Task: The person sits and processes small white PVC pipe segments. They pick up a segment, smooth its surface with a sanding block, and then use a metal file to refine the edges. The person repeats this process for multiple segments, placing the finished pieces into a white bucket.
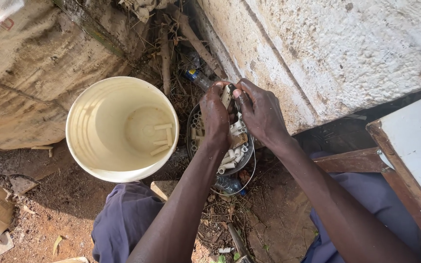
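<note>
My left hand and my right hand meet above a dark metal bowl full of short white plastic tube pieces. Both hands grip one small pale piece between their fingertips. To the left stands a large cream plastic bucket with several of the same tube pieces lying on its bottom.
A rough pale wall rises behind the bowl. A wooden bench with a white top is at the right. Sacking covers the left. Plastic bottles, sticks and litter lie on the red dirt ground. My knees in dark blue cloth flank the bowl.
</note>
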